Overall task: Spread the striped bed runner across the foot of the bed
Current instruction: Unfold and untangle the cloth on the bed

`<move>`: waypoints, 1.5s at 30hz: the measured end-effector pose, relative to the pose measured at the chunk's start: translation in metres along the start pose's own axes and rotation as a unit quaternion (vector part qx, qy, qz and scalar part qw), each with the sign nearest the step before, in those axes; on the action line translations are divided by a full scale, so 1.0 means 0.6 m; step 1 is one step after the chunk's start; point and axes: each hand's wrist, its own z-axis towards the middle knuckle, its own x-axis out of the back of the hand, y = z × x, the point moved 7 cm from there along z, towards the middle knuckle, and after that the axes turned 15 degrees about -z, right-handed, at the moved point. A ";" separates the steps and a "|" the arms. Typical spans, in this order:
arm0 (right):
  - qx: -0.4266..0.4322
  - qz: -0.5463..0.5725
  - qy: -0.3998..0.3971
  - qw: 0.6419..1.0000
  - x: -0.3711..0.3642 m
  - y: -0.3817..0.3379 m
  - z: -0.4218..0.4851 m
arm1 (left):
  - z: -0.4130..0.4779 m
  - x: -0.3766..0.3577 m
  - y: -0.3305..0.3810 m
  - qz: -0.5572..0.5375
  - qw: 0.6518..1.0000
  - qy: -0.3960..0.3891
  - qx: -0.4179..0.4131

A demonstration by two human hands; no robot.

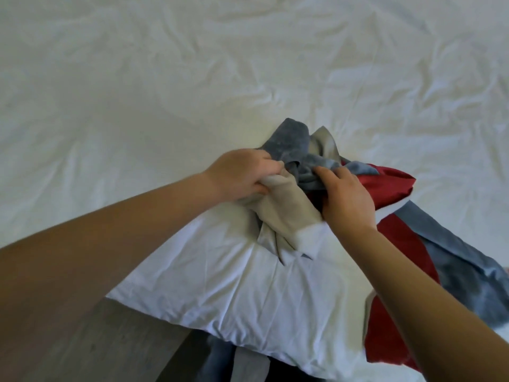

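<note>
Striped bed runner (292,150) lies bunched at the near edge of the bed (192,78), partly on a white pillow (248,285) — grey-blue, beige and red bands twisted together. Our left hand (242,175) grips a beige fold; our right hand (347,199) curls into the grey-blue folds. Risk, we judge: pulling the twist apart tightens it, or drags the pillow — which sits in the way — toward the floor (110,340).

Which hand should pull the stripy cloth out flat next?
Probably the left hand. Its fingers pinch a beige fold of the runner, and bare white bed lies open on its side. The right hand holds the bunch where the rest trails off, so it can anchor.
</note>
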 end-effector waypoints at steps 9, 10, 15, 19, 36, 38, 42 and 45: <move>0.087 -0.058 0.036 0.994 0.059 -0.097 0.074 | -0.121 0.129 -0.092 0.125 0.990 0.065 -0.020; 0.100 -0.062 0.042 0.992 0.067 -0.116 0.084 | -0.136 0.142 -0.106 0.137 0.988 0.066 -0.007; 0.106 -0.065 0.044 0.991 0.096 -0.198 0.138 | -0.207 0.198 -0.199 0.178 0.971 0.105 0.121; 0.167 -0.014 0.072 0.983 0.107 -0.248 0.146 | -0.211 0.164 -0.214 0.222 0.954 0.060 0.191; 0.346 -0.252 0.092 0.899 0.124 -0.224 0.161 | -0.156 0.013 -0.072 0.154 0.985 0.002 -0.082; 0.344 -0.268 0.117 0.892 0.142 -0.248 0.189 | -0.168 0.040 -0.090 0.140 0.988 0.023 -0.063; 0.304 -0.282 0.149 0.898 0.172 -0.270 0.236 | -0.189 0.113 -0.145 0.131 0.990 0.054 0.000; 0.277 -0.281 0.128 0.910 0.167 -0.277 0.258 | -0.192 0.152 -0.190 0.152 0.985 0.041 0.066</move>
